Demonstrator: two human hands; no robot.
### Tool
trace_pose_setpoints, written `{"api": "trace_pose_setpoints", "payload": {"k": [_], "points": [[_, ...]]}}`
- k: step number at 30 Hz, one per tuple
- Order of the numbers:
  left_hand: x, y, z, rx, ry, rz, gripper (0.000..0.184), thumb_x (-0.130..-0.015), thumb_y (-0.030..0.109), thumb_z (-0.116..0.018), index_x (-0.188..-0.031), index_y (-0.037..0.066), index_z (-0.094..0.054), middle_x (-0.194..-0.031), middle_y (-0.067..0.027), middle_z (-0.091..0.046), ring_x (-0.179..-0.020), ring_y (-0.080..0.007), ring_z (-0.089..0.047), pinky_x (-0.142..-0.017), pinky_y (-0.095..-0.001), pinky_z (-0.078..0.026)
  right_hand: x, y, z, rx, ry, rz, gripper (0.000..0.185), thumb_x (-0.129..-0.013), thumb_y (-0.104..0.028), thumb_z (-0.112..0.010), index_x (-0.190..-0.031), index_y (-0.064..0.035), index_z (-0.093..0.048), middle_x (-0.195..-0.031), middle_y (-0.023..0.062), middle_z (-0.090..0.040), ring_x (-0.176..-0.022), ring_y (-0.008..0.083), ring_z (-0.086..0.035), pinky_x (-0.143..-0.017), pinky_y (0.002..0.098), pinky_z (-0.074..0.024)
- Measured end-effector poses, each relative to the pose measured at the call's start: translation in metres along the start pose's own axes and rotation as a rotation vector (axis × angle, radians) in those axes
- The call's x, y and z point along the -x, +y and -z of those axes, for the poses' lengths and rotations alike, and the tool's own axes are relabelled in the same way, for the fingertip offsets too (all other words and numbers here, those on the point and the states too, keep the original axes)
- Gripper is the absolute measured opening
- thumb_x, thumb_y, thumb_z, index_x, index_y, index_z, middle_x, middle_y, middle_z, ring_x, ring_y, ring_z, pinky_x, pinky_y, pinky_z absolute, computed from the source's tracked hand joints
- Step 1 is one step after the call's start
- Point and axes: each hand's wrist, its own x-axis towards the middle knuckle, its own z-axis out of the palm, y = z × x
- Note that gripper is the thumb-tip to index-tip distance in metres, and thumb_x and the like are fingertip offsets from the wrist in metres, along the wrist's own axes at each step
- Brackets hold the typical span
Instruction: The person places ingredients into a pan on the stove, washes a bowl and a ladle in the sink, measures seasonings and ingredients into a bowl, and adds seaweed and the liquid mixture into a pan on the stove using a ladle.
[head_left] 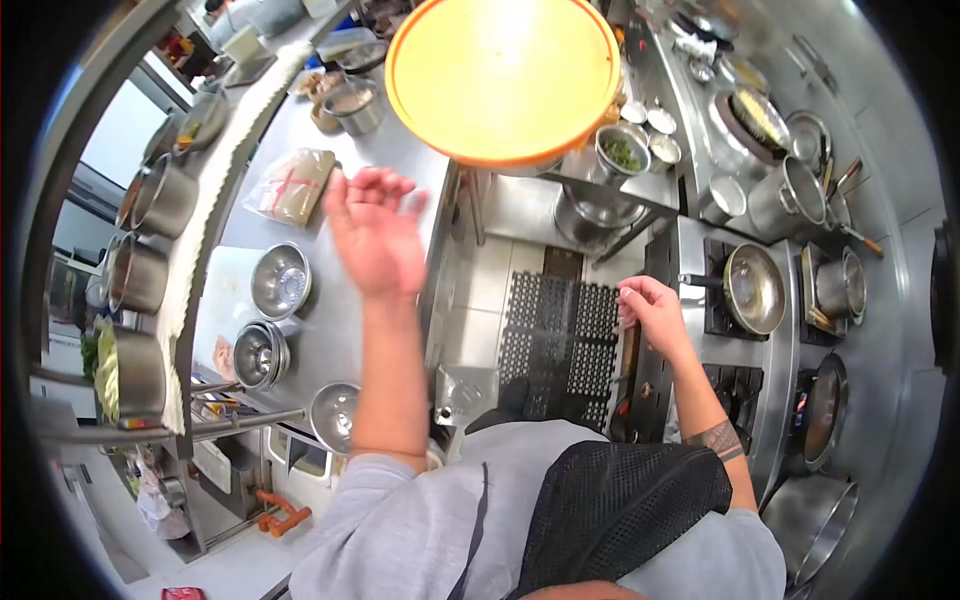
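Note:
My left hand (378, 235) is raised over the steel counter, palm up, with its fingers apart and nothing in it. Close beside its fingertips is a clear plastic bag (290, 187) with red marks and something brown inside. My right hand (652, 312) hangs in the air between the floor mat and the stove, its fingers loosely curled and no object visible in them. To its right, a frying pan (753, 290) sits on a burner, its handle pointing toward that hand. Neither hand visibly touches anything.
A large yellow disc with an orange rim (505, 75) fills the top middle. Steel bowls (280, 280) and a white board (222, 300) lie on the left counter (335, 290). Pots (785, 200) crowd the right side. A black perforated mat (560, 345) covers the aisle floor.

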Motion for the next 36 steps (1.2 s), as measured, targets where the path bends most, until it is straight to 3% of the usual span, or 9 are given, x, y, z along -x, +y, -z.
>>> {"api": "trace_pose_setpoints", "payload": {"k": [2, 6, 9, 12, 15, 17, 23, 28, 36], "points": [[-0.004, -0.033, 0.012, 0.400, -0.281, 0.376, 0.068, -0.094, 0.071, -0.044, -0.124, 0.011, -0.056, -0.124, -0.0151, -0.062, -0.118, -0.0345, -0.058, -0.104, -0.0730, -0.035, 0.004, -0.015, -0.008, -0.046, 0.008, 0.084, 0.021, -0.098, -0.016, -0.063, -0.110, 0.0003, -0.067, -0.089, 0.0015, -0.067, -0.075, 0.0094, -0.063, -0.065, 0.0250, -0.0523], [0.023, -0.095, 0.013, 0.565, -0.474, 0.502, 0.101, -0.085, 0.085, -0.038, -0.156, 0.015, -0.027, -0.152, -0.0186, -0.043, -0.138, -0.0500, -0.039, -0.108, -0.0806, -0.020, 0.019, -0.039, -0.023, -0.088, 0.006, 0.223, 0.025, -0.099, -0.015, -0.062, -0.118, 0.0002, -0.064, -0.098, 0.0039, -0.067, -0.084, 0.0111, -0.064, -0.070, 0.0261, -0.0534], [0.043, -0.141, 0.082, 0.604, -0.412, 0.544, 0.090, -0.089, 0.074, -0.050, -0.155, 0.015, -0.032, -0.153, -0.0163, -0.043, -0.141, -0.0420, -0.040, -0.110, -0.0759, -0.026, 0.031, -0.043, -0.037, -0.115, -0.016, 0.281, 0.035, -0.099, -0.017, -0.060, -0.130, -0.0013, -0.056, -0.114, 0.0075, -0.063, -0.094, 0.0148, -0.064, -0.074, 0.0286, -0.0558], [0.103, -0.155, 0.149, -0.307, -0.360, 0.206, 0.081, -0.093, 0.059, -0.057, -0.151, 0.007, -0.037, -0.152, -0.0175, -0.044, -0.142, -0.0357, -0.040, -0.118, -0.0531, -0.033, 0.048, -0.029, -0.060, -0.050, -0.166, 0.127, 0.055, -0.096, -0.025, -0.068, -0.142, -0.0049, -0.045, -0.124, 0.0107, -0.057, -0.092, 0.0137, -0.064, -0.069, 0.0298, -0.0569], [0.164, -0.141, 0.212, 0.569, -0.166, 0.875, 0.073, -0.091, 0.040, -0.068, -0.148, 0.004, -0.041, -0.146, -0.0162, -0.051, -0.134, -0.0310, -0.051, -0.112, -0.0509, -0.041, 0.062, 0.007, -0.078, -0.052, -0.319, -0.169, 0.086, -0.097, -0.040, -0.066, -0.159, -0.0116, -0.014, -0.149, 0.0197, -0.039, -0.118, 0.0252, -0.059, -0.076, 0.0379, -0.0605], [0.201, -0.150, 0.251, 0.262, -0.115, 0.911, 0.069, -0.088, 0.030, -0.070, -0.145, 0.003, -0.043, -0.142, -0.0161, -0.054, -0.133, -0.0310, -0.051, -0.109, -0.0522, -0.044, 0.065, 0.048, -0.080, -0.085, -0.431, -0.345, 0.099, -0.094, -0.059, -0.061, -0.161, -0.0180, 0.000, -0.155, 0.0211, -0.031, -0.140, 0.0341, -0.037, -0.085, 0.0476, -0.0584], [0.223, -0.165, 0.212, -0.237, -0.087, 1.060, 0.058, -0.088, 0.025, -0.067, -0.138, 0.002, -0.049, -0.130, -0.0141, -0.061, -0.120, -0.0286, -0.060, -0.103, -0.0477, -0.048, 0.052, 0.073, -0.058, -0.242, -0.383, -0.682, 0.084, -0.088, -0.060, -0.066, -0.151, -0.0201, -0.025, -0.154, 0.0121, -0.030, -0.139, 0.0424, -0.036, -0.088, 0.0798, -0.0405], [0.153, -0.174, 0.156, 0.087, -0.248, 0.938, 0.055, -0.088, 0.029, -0.064, -0.133, -0.002, -0.054, -0.128, -0.0169, -0.063, -0.117, -0.0295, -0.063, -0.101, -0.0443, -0.050, 0.047, -0.036, -0.038, 0.111, -0.280, -0.309, 0.075, -0.082, -0.046, -0.073, -0.138, -0.0088, -0.041, -0.124, 0.0128, -0.055, -0.113, 0.0269, -0.060, -0.074, 0.0444, -0.0583], [0.129, -0.161, 0.085, 0.191, -0.465, 0.939, 0.060, -0.087, 0.034, -0.059, -0.134, -0.003, -0.053, -0.129, -0.0184, -0.063, -0.118, -0.0340, -0.062, -0.104, -0.0454, -0.049, 0.097, -0.067, -0.025, 0.237, -0.016, -0.070, 0.109, -0.072, -0.053, -0.082, -0.152, -0.0037, -0.027, -0.142, 0.0245, -0.042, -0.132, 0.0350, -0.047, -0.103, 0.0467, -0.0450]]}}
